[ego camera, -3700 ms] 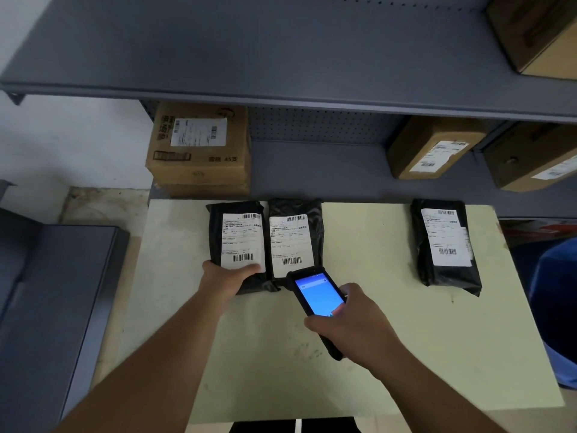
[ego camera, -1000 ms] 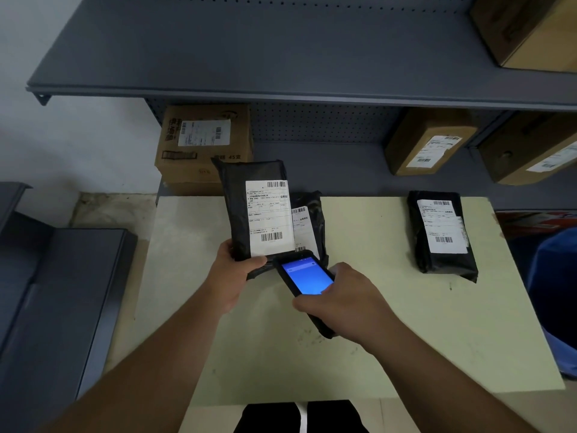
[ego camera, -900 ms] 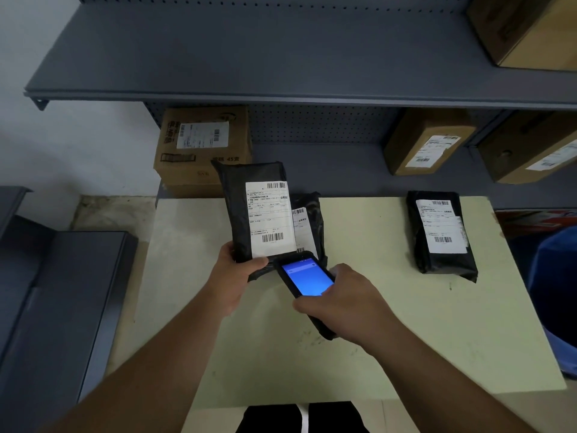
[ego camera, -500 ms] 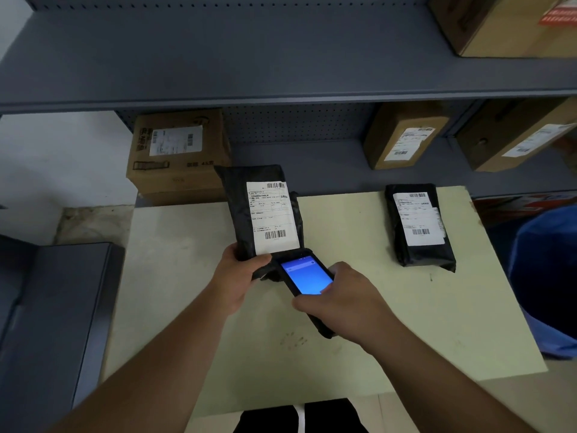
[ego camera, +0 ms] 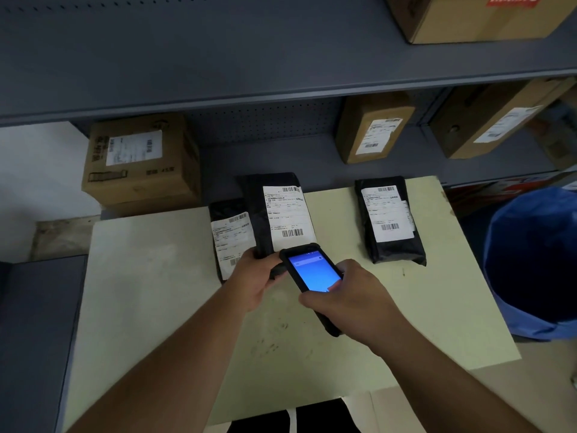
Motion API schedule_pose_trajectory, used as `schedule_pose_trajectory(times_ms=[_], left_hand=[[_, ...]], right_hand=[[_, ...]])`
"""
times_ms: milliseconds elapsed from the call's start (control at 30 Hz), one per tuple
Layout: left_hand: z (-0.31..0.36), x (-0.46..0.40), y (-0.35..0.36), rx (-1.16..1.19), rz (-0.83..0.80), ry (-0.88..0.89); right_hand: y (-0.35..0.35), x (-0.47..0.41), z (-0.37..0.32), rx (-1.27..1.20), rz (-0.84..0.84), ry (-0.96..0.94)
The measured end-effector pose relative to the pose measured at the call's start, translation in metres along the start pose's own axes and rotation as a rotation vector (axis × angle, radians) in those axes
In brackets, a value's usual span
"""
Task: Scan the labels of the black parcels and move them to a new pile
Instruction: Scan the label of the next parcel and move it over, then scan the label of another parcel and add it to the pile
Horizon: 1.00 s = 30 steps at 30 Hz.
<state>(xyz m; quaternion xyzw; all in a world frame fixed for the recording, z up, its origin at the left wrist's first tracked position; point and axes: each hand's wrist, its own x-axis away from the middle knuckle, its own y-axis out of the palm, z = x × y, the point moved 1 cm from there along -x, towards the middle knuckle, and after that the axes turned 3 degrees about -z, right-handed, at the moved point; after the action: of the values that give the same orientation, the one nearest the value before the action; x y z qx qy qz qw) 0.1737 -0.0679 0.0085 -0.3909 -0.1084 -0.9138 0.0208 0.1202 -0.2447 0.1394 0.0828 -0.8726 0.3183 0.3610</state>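
**Parcel scan in hand at the far edge of the tabletop**

Left hand (ego camera: 254, 278) is closed around the lower end of a black parcel (ego camera: 274, 210), holding it raised and tilted with its white label (ego camera: 288, 218) facing the camera. Right hand (ego camera: 352, 303) is wrapped around a handheld scanner (ego camera: 312, 276), screen lit blue, its top end just below the label's lower barcode and close against the parcel's bottom edge. The two hands sit near each other, almost touching, over the middle of the tabletop (ego camera: 140, 276).

Handling, as judged: the parcel appears to be a soft plastic mailer, light enough for a one-handed hold by one end. The film looks smooth and may slip; the bag is likely to sag if held only by a corner. A grip across the bottom end, thumb in front and fingers behind, clear of the barcode, seems soundest. Contents are unknown, so fragility cannot be assessed.

Position of the other items: a second black parcel (ego camera: 231, 239) lies flat just left of and partly behind the held one, near the far edge. A third black parcel (ego camera: 388, 221) lies flat toward the far right corner, well apart from both hands; it is judged to mark the new pile.

Cardboard boxes (ego camera: 140, 160) stand on the shelf beyond the far edge.
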Motion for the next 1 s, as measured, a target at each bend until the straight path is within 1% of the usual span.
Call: schedule_pose_trajectory(times_ms=[300,500,733,867,1000], left_hand=[[-0.014,-0.02,0.053,-0.093,0.029,-0.114],[-0.024,-0.034,0.076,-0.135,0.079,-0.147],[-0.033,-0.053,0.1,-0.197,0.185,-0.1],[-0.028,-0.056,0.115,-0.282,0.208,-0.097],[-0.023,-0.056,0.128,-0.349,0.184,-0.113]], right_hand=[[-0.034,-0.014,0.028,-0.055,0.035,0.017],[-0.051,-0.021,0.047,-0.072,0.057,0.029],[-0.065,-0.029,0.064,-0.073,0.069,0.075],[-0.073,-0.032,0.071,-0.1,0.068,0.084],[-0.078,-0.034,0.076,-0.141,0.049,0.093]])
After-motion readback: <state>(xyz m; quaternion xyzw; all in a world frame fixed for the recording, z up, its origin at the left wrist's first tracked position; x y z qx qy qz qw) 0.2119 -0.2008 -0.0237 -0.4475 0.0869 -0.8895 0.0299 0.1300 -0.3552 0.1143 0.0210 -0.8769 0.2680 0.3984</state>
